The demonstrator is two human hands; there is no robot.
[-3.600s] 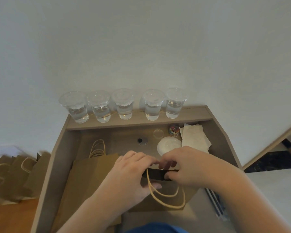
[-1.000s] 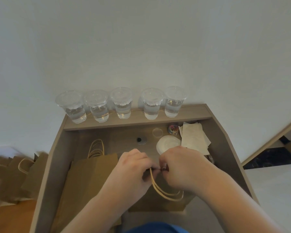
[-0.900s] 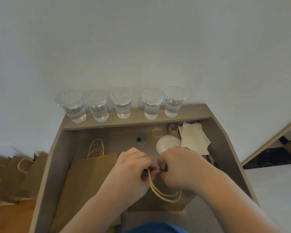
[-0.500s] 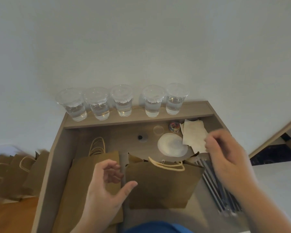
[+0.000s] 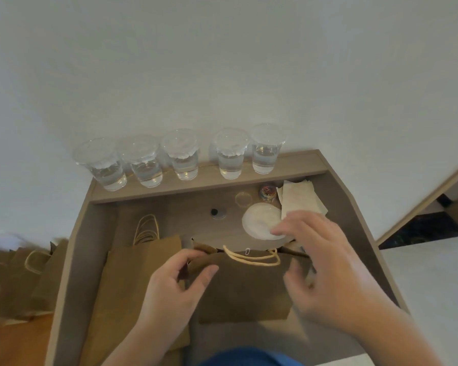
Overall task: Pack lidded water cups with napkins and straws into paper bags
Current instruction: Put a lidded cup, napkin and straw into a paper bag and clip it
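A brown paper bag (image 5: 249, 289) stands upright in the middle of the desk recess, its top folded shut with a small paper clip (image 5: 247, 250) on it and its cord handles hanging over the front. My left hand (image 5: 175, 281) pinches the bag's upper left edge between thumb and fingers. My right hand (image 5: 328, 270) is blurred at the bag's right side, fingers spread, thumb near the front panel. Several lidded water cups (image 5: 183, 157) line the back ledge. White napkins (image 5: 299, 196) lie at the back right. The straws are hidden behind my right hand.
A stack of flat paper bags (image 5: 140, 273) lies left of the standing bag. Loose clear lids (image 5: 259, 220) and a small jar of coloured clips (image 5: 267, 192) sit near the napkins. More brown bags (image 5: 13, 273) stand outside the desk wall (image 5: 69, 260) on the left.
Both hands let go of the bag's folded top. The right hand swung out to the right, then back to the bag's right side. The left hand took the bag's left edge.
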